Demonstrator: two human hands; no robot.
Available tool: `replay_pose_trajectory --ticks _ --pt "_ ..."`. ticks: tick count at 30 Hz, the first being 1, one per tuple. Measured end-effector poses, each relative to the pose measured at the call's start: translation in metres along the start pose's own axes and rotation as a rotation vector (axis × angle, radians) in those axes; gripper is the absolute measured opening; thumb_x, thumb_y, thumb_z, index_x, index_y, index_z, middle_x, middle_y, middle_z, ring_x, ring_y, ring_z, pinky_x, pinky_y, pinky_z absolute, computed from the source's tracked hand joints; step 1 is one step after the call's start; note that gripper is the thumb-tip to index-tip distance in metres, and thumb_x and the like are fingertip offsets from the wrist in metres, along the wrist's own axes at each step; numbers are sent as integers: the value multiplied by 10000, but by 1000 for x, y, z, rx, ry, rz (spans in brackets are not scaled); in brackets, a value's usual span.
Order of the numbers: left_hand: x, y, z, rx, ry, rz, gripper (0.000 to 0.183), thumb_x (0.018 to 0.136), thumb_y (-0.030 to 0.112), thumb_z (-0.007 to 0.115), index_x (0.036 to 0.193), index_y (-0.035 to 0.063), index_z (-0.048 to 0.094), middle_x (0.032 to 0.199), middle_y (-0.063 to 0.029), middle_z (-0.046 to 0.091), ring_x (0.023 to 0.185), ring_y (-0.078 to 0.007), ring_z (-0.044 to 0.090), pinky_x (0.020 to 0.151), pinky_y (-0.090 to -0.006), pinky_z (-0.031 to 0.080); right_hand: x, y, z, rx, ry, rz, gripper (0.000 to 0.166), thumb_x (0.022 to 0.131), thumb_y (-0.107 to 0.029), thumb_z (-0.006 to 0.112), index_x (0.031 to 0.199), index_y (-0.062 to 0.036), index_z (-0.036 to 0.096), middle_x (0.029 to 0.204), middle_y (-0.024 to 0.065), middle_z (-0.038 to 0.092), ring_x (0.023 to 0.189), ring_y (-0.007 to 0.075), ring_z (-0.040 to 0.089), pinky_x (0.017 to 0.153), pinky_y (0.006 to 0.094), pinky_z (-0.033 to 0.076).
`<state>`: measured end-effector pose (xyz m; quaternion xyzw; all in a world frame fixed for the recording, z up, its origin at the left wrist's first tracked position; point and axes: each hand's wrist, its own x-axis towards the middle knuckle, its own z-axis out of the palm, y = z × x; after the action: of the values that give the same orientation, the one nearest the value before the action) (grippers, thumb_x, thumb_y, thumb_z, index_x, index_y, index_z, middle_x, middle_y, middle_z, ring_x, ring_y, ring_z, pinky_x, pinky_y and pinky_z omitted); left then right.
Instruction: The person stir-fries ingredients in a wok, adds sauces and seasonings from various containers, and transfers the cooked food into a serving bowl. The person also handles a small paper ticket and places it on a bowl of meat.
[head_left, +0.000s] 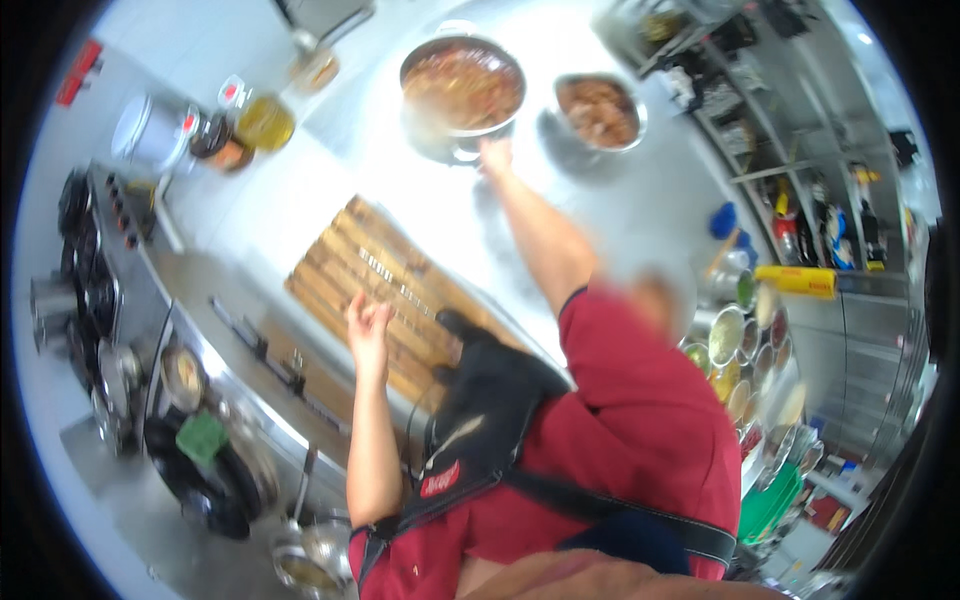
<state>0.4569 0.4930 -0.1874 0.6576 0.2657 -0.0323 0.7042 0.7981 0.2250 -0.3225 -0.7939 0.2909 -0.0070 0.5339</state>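
Observation:
At the top, a large round metal pot (463, 131) of chunky reddish-brown food stands on the shiny metal worktop (442, 195). My right hand (496, 157) reaches far forward to the pot's near side, its fingers closed at the loop handle; blur hides the exact grip. To the right of the pot is a metal bowl (643, 124) filled with brown chunks. My left hand (369, 319) hangs in front of me at the left, fingers loosely curled and apart, holding nothing. Below it in height, a slatted wooden board or duckboard (352, 247) appears near my feet.
Left of me runs a metal counter (225, 382) with a black pan (202, 502), a green cloth or sponge (202, 437) and a ladle (304, 480). A stove (124, 210) and oil jug (266, 122) stand farther off. At right are ingredient containers (726, 336), a yellow roll (796, 281) and shelves (810, 169).

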Motion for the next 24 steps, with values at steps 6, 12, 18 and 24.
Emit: replay_pose_trajectory --ticks 6,12,18,24 --pt "-16 16 21 -140 -56 137 536 921 160 611 1372 10 364 944 -33 592 907 -134 572 863 -287 469 -161 -106 -157 351 -232 -328 268 909 -229 602 894 33 656 759 91 683 737 153 643 708 285 504" --pt "-43 33 106 -130 -388 175 499 906 93 599 1339 -16 376 953 -50 578 893 -133 578 812 -263 469 -190 -108 -446 237 290 -725 241 901 -133 608 1111 -19 632 1079 77 659 928 149 618 830 287 490" --pt "-88 62 161 -37 -528 218 480 887 76 602 1320 -20 420 976 -70 604 908 -149 588 855 -276 455 -214 -180 -677 914 411 -870 286 907 -207 628 1164 -95 566 1072 60 633 992 157 605 773 307 535" --pt "-93 68 206 -8 -524 278 486 884 86 603 1322 -21 422 1013 -89 591 920 -172 589 865 -297 452 -212 -227 -809 1427 608 -1102 414 881 -371 659 1138 -68 540 899 57 591 923 202 593 902 429 473"
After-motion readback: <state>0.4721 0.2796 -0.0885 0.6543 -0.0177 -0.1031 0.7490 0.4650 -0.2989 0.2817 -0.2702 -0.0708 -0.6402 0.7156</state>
